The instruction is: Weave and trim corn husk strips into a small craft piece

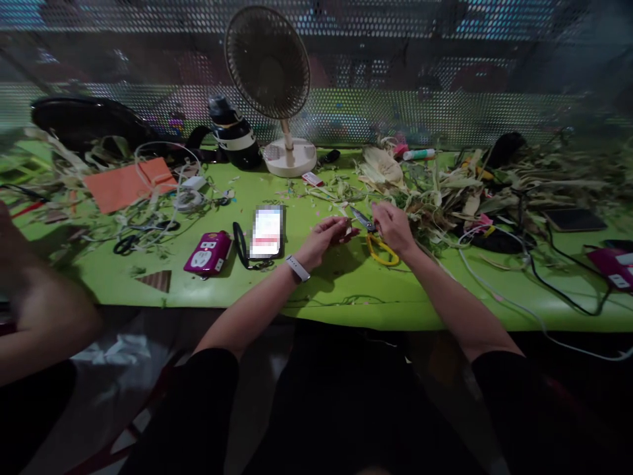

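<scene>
My left hand (332, 231), with a pale band on its wrist, is closed above the green table. A small pale bit shows at its fingertips, too small to name. My right hand (391, 225) is closed a little to the right, its fingers curled; what they hold, if anything, is hidden. Right beside it is a pair of scissors (380, 252) with yellow handles, blades pointing up and left between my hands. The right hand partly covers the scissors, and I cannot tell whether it touches them. Dry corn husks (380, 168) lie beyond.
A phone (268, 231) and a purple power adapter (208, 254) lie left on the green table (316, 290). At the back stand a fan (289, 158) and a black bottle (235, 135). Plant scraps and cables spread right. Another person's arm (44, 310) rests far left.
</scene>
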`<state>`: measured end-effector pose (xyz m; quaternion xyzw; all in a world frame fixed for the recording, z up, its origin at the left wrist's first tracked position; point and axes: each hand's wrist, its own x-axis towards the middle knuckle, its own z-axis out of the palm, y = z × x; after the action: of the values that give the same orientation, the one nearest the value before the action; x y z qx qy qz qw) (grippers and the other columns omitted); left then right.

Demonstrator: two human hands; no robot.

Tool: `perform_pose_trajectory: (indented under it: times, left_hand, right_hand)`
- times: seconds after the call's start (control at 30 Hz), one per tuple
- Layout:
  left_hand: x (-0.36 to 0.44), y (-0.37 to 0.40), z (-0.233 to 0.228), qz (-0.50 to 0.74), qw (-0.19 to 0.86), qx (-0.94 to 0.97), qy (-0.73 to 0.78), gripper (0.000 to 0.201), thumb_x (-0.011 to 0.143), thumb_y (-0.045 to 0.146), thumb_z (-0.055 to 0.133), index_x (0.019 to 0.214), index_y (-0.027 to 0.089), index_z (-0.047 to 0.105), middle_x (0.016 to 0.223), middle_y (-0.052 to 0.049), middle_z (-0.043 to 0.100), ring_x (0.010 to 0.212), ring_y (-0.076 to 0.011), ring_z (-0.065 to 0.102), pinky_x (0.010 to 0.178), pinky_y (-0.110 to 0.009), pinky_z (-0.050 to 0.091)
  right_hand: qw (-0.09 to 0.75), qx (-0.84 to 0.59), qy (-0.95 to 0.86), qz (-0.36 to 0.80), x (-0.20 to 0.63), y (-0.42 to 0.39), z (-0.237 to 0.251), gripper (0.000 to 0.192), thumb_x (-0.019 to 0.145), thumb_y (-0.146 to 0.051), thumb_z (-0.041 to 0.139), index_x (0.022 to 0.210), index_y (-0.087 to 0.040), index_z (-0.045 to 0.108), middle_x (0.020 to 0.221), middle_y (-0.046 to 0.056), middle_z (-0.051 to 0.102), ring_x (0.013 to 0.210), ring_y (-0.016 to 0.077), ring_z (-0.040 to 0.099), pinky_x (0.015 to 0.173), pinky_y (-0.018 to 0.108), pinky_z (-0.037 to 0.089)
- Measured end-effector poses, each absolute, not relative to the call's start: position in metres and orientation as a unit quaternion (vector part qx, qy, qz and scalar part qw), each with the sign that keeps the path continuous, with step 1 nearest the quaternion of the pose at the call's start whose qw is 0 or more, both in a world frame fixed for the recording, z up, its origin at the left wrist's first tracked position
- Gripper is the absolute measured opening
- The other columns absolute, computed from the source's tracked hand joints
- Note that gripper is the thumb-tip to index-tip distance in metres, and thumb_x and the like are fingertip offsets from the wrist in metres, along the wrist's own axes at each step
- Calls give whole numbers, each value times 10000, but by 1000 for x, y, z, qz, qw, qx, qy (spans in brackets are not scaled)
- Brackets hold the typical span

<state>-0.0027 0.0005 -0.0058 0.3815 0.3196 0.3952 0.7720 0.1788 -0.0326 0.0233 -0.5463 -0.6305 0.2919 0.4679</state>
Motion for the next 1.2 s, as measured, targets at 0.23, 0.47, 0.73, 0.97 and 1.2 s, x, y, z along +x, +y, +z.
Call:
perform_pose_trajectory:
  times: [0.23, 0.47, 0.73, 0.97, 1.2]
  left_hand:
    - [-1, 0, -8, 458, 749, 374, 300, 327, 638, 223, 850, 913, 178, 679, 860, 11, 747, 829, -87, 681, 916, -249, 495]
    - [2, -1, -10, 477, 751, 370, 267, 451, 580, 271, 885, 962, 173, 664, 880, -4, 758, 817, -94, 684, 857, -243, 491]
    - [4, -1, -14, 518, 708, 368, 309, 414, 572, 271, 886, 916, 167, 679, 861, -18, 762, 839, -133, 707, 833, -276, 510]
    - [1, -3, -1, 532, 699, 372, 301, 379, 590, 287, 882, 890, 168, 684, 860, -29, 757, 893, -166, 715, 870, -309, 498]
    - [-5, -2, 3, 475, 757, 360, 268, 301, 618, 286, 868, 836, 172, 694, 812, 23, 709, 733, -86, 672, 742, -229, 506]
  right_hand:
    - [379, -559, -680, 287, 152, -43, 12, 495, 871, -640, 511, 641, -201, 529, 538, -19, 516, 481, 104, 444, 492, 246, 328]
    - [438, -511, -608, 421, 147, -41, 6, 364, 812, -552, 584, 723, -202, 539, 602, -17, 616, 403, 89, 473, 413, 238, 394]
    - [419, -498, -643, 404, 144, -42, 3, 284, 837, -440, 561, 675, -213, 506, 513, -51, 539, 388, 85, 474, 418, 226, 407]
    - [400, -480, -656, 423, 145, -47, 4, 294, 856, -454, 558, 687, -216, 519, 511, -50, 531, 400, 98, 488, 430, 238, 430]
    - [436, -510, -609, 423, 159, -44, 8, 483, 867, -655, 494, 683, -210, 523, 553, -28, 516, 468, 108, 480, 464, 251, 406]
